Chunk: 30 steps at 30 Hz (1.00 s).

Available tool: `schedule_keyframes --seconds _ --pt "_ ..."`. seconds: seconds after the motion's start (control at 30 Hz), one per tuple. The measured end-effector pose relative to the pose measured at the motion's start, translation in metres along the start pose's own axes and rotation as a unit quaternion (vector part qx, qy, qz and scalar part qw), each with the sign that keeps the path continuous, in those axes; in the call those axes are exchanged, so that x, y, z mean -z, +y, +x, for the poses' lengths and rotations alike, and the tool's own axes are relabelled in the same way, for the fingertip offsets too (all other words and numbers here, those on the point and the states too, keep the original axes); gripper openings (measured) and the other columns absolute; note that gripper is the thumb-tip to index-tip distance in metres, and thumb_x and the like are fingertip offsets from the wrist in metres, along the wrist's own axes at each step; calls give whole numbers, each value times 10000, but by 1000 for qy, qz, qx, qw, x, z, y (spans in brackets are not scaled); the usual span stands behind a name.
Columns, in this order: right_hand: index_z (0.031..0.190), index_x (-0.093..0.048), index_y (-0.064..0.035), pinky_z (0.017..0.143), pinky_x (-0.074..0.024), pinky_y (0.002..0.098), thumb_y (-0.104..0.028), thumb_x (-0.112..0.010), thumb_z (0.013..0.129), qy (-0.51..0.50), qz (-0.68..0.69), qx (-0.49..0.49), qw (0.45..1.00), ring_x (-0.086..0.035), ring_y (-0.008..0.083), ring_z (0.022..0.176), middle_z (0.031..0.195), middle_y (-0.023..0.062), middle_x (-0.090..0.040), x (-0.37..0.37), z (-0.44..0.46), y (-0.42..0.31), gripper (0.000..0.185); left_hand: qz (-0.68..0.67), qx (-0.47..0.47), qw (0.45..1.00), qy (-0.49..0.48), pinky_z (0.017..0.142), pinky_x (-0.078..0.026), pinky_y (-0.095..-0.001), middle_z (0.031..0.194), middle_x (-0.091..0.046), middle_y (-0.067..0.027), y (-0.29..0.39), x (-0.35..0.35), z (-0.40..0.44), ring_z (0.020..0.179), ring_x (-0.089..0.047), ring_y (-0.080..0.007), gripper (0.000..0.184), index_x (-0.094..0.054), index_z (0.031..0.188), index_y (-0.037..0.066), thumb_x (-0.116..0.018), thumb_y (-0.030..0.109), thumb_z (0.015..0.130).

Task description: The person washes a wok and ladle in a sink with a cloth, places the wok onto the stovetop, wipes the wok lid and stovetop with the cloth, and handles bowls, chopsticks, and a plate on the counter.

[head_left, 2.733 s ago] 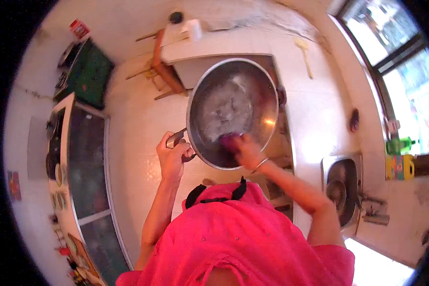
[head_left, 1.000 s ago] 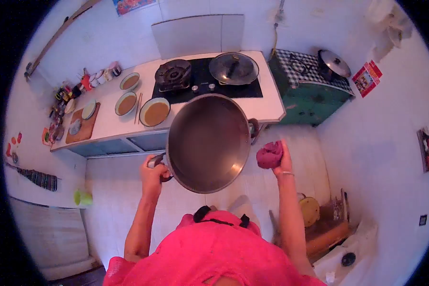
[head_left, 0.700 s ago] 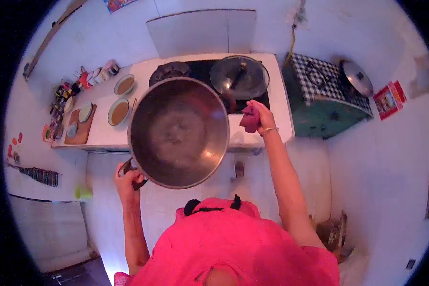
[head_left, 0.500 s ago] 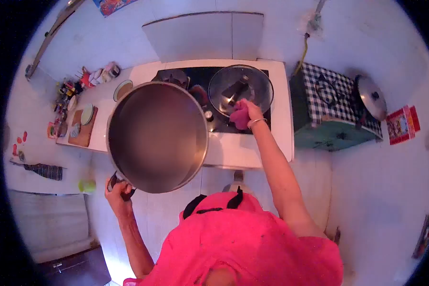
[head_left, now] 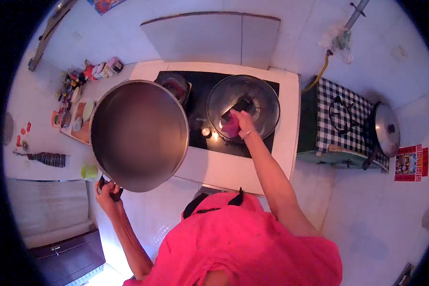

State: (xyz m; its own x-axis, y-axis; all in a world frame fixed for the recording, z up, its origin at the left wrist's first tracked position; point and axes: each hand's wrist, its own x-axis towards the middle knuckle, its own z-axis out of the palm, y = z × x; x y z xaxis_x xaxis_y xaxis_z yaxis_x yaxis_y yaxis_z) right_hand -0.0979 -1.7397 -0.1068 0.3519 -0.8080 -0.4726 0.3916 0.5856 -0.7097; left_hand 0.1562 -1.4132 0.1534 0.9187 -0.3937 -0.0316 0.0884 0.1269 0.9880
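Note:
My left hand (head_left: 108,191) is closed round the dark handle of a large deep pan (head_left: 139,136), which is held up over the left part of the counter and hides part of it. In my right hand (head_left: 244,123) is a crumpled purple cloth (head_left: 230,127). That hand is over the near left part of a glass lid (head_left: 264,107), beside the lid's dark handle (head_left: 234,108). Whether the fingers touch the handle is unclear. The lid lies on the right side of the black stove (head_left: 199,112).
The left burner (head_left: 175,86) is partly behind the pan. A cutting board (head_left: 82,129) and small bottles stand at the counter's far left. To the right, a green cabinet with a checkered cloth (head_left: 329,90) bears a lidded pan (head_left: 387,128).
The view has turned from the sink side to the stove. The pan has moved left in my left hand, and my right hand with the cloth has left the pan and reached the glass lid.

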Motion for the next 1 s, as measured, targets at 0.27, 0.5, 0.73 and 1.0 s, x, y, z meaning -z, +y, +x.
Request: schedule_keyframes --seconds 0.27,0.5,0.73,1.0 --pt "814 -539 -87 624 -499 286 -148 -661 798 -68 23 4 997 -592 130 681 794 22 -606 -3 -80 -62 137 -11 2 998 -62 501 -373 -245 620 -416 -34 -23 -38 68 517 -412 -120 177 -460 814 4 -543 -75 679" --pt "893 -578 -73 685 -511 286 -123 -619 823 -50 -16 41 998 -622 139 781 859 41 -632 35 -130 -126 95 -81 80 983 -144 491 -379 -230 655 -473 -71 -77 -98 91 525 -442 -126 299 -433 955 -22 -526 -94 681" --pt "944 -566 -38 654 -509 260 -114 -581 851 24 -46 70 996 -607 120 715 826 40 -623 64 -184 -155 121 -80 189 967 -152 454 -382 -242 650 -496 -79 -141 -172 79 503 -456 -135 284 -433 926 -4 -533 -94 675" --pt "926 -555 -43 635 -500 259 -134 -589 846 52 -95 58 992 -597 116 702 807 29 -612 75 -205 -164 126 -155 304 922 -182 454 -399 -280 607 -473 -95 -216 -215 54 484 -455 -169 312 -393 923 -6 -528 -111 662"
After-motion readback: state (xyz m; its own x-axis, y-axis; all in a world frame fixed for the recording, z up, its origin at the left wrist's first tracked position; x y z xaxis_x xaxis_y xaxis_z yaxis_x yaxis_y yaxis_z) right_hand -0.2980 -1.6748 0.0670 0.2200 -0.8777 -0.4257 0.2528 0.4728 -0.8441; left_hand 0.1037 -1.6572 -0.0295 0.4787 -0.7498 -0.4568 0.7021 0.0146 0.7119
